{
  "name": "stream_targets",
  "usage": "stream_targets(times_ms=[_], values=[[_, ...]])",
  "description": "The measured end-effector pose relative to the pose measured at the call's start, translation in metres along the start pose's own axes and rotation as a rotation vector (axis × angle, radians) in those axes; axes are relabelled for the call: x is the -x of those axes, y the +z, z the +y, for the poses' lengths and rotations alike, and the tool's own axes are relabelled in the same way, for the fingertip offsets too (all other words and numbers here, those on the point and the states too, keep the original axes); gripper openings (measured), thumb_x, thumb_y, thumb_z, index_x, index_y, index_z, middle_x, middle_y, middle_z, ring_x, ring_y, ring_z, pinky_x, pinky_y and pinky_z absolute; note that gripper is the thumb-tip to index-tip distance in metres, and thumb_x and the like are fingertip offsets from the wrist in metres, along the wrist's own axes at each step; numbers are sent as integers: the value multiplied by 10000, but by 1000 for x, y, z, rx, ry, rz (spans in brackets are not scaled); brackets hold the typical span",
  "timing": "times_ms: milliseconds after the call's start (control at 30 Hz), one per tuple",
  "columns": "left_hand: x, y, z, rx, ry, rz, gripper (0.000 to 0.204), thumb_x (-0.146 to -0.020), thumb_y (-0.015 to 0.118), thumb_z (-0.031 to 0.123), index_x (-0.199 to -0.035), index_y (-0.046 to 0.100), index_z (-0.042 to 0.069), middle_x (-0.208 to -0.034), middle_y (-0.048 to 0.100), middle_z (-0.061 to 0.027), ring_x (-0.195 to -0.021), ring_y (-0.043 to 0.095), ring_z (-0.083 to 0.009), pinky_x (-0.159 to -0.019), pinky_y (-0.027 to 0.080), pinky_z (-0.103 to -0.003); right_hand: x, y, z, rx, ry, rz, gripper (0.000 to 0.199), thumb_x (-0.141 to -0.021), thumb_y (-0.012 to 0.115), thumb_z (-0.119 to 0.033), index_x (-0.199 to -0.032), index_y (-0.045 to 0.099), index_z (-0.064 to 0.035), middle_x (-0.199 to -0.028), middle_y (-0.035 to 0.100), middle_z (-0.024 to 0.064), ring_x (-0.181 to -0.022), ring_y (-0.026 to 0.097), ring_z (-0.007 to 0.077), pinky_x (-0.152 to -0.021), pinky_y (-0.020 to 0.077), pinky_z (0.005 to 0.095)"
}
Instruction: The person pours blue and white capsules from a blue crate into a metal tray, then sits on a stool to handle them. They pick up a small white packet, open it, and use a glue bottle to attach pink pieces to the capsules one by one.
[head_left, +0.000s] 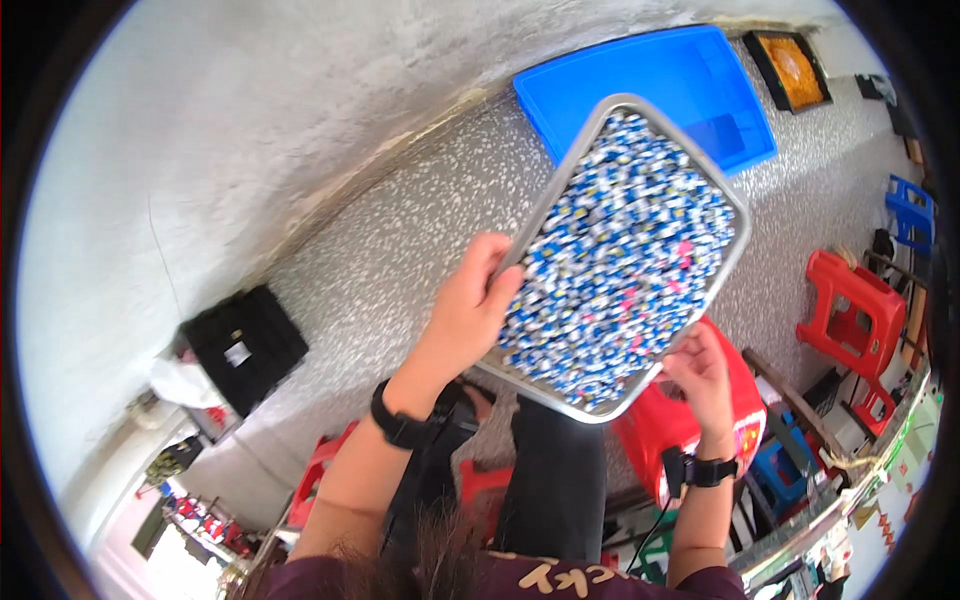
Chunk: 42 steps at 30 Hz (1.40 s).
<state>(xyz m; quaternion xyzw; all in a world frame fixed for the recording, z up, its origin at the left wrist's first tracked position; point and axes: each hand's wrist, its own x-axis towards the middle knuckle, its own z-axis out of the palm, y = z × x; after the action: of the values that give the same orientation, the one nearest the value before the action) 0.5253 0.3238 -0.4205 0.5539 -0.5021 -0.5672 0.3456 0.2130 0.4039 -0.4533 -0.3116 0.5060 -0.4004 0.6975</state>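
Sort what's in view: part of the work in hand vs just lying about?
In hand:
- metal tray, heaped with small blue-and-white wrapped pieces
- left hand on its near left edge
- right hand under its near right corner

Lying about:
- blue bin
- black crate
- red stools
- framed picture

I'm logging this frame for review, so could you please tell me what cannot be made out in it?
- Head view: the small blue and white pieces in the metal tray are too small to identify.
- Right hand: its fingertips are hidden under the tray.
- Red container: mostly covered by the tray and the hand.
- Left hand: its palm faces away.
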Motion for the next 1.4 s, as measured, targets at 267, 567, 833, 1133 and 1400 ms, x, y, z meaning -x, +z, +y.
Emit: stream_targets(times_ms=[267, 567, 833, 1133, 1400], values=[[20, 114, 250, -150, 210, -394, 209, -996, 512, 172, -1138, 436, 39, -994, 572, -74, -917, 522, -113, -832, 449, -306, 183, -45, -191, -114, -200, 169, 334, -914, 575, -2, -1227, 457, 6, -1082, 649, 86, -921, 659, 136, -758, 568, 252], [51, 187, 414, -120, 343, -707, 157, -1013, 488, 164, -1130, 450, 66, -953, 561, -41, -881, 502, -72, -767, 427, -241, 319, -17, -275, -216, -442, 459, 340, -900, 610, -28, -1215, 483, -28, -1079, 653, 63, -931, 651, 121, -729, 546, 244], [33, 225, 440, -208, 376, -1021, 129, -1001, 497, 122, -1116, 468, 71, -925, 592, -33, -812, 499, -49, -730, 415, -203, 357, 63, -239, -518, -659, 765, 288, -933, 599, -85, -1201, 495, -76, -1050, 621, 30, -941, 634, 119, -762, 558, 290], [29, 261, 470, -194, 121, -1470, 171, -993, 519, 126, -1129, 435, 66, -934, 613, -51, -795, 556, -57, -697, 459, -201, 351, 213, -246, -605, -638, 1055, 457, -945, 611, -187, -1343, 426, -61, -1178, 594, 56, -934, 610, 101, -744, 540, 265], [13, 291, 449, -129, 39, -1742, 154, -997, 512, 126, -1110, 435, 58, -943, 636, -64, -797, 587, -63, -707, 486, -218, 269, 260, -269, -778, -861, 1336, 561, -963, 569, -142, -1451, 310, -48, -1250, 575, 72, -1033, 609, 141, -874, 527, 313]])
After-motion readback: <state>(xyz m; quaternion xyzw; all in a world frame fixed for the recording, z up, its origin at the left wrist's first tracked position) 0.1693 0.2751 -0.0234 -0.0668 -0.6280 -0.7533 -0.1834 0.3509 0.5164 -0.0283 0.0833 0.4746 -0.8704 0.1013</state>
